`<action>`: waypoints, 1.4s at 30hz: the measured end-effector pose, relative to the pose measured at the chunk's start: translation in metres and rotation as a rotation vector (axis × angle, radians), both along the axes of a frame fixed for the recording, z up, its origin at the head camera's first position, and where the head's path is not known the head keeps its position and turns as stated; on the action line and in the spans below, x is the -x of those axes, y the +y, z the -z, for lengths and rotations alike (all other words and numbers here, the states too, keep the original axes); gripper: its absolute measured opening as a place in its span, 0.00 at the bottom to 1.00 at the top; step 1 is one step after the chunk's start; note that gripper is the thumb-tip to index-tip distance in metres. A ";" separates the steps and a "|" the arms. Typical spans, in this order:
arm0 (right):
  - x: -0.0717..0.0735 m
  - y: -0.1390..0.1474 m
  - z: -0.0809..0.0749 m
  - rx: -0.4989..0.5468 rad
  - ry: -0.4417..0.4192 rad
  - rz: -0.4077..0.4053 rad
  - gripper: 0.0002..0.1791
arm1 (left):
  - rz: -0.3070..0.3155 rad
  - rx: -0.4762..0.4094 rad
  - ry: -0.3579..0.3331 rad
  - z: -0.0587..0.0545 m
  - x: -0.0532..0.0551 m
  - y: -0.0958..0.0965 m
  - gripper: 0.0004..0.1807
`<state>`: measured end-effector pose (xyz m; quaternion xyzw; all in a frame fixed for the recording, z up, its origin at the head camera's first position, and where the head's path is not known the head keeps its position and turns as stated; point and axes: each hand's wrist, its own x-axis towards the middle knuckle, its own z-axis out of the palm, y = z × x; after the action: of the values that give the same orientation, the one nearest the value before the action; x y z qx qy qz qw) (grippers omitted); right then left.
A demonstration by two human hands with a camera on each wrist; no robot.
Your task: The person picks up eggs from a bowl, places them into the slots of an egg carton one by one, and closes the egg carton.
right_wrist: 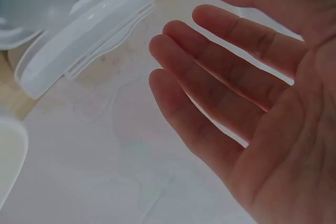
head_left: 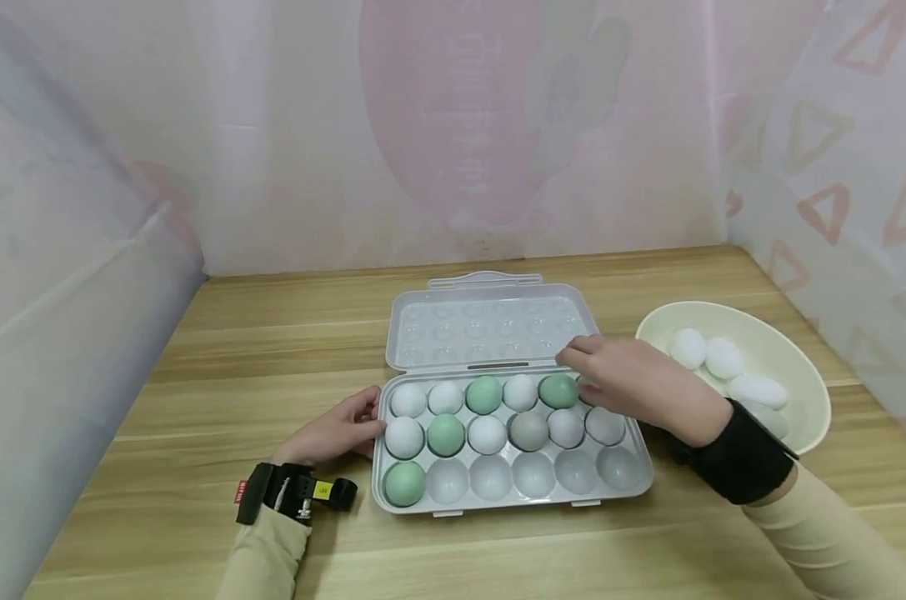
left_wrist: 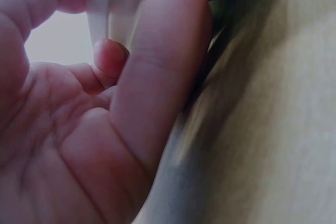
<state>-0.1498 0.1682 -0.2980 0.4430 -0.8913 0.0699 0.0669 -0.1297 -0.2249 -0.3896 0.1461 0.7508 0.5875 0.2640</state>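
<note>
A pale plastic egg box (head_left: 490, 478) lies on the table with its lid (head_left: 460, 304) folded back. White, green and greyish eggs fill much of the back and middle rows; one green egg (head_left: 404, 484) sits at the front left, beside several bare cups. My left hand (head_left: 331, 435) holds the box's left side, thumb near the rim and fingers bent at the edge. Over the right end of the back row hovers my right hand (head_left: 640, 379), hiding the corner cup. The right wrist view shows its fingers (right_wrist: 205, 85) extended, holding nothing.
To the right of the box stands a cream bowl (head_left: 811, 392) with several eggs inside, mostly white. Printed cloth walls (head_left: 287, 167) enclose the wooden table (head_left: 272, 333) at the back and both sides. A strapped device sits on each wrist.
</note>
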 end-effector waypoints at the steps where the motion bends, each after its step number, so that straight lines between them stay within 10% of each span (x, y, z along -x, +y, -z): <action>1: 0.001 0.003 -0.001 -0.001 0.001 0.010 0.18 | 0.001 -0.001 0.001 0.000 0.000 0.000 0.06; 29: 0.031 0.090 0.011 -0.071 -0.004 0.267 0.16 | -0.004 0.006 0.004 0.004 0.000 -0.002 0.07; 42: 0.060 0.113 0.027 -0.135 -0.178 0.369 0.20 | -0.002 -0.016 -0.011 0.004 0.000 -0.001 0.07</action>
<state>-0.2094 0.2807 -0.3248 0.2677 -0.9624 0.0353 -0.0302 -0.1300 -0.2259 -0.3938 0.1444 0.7448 0.5946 0.2664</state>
